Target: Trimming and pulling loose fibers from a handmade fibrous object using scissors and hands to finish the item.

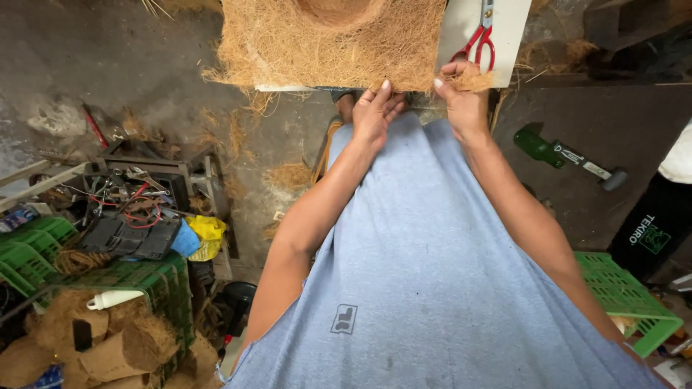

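Note:
A sheet of brown coconut fibre matting (328, 43) lies on a white board (504, 21) in front of me, with a raised round hump at its far middle. My left hand (376, 112) rests with fingers together on the mat's near edge. My right hand (461, 97) pinches the mat's near right corner between thumb and fingers. Red-handled scissors (477, 39) lie on the board just beyond my right hand. My grey shirt fills the lower middle of the view.
A green-handled tool (566, 153) lies on a dark surface at right, near a green plastic crate (623, 299). At left are green crates (43, 252), tangled wires and tools (130, 202), a yellow cloth (207, 230) and rolls of fibre (108, 346). Fibre scraps litter the concrete floor (130, 57).

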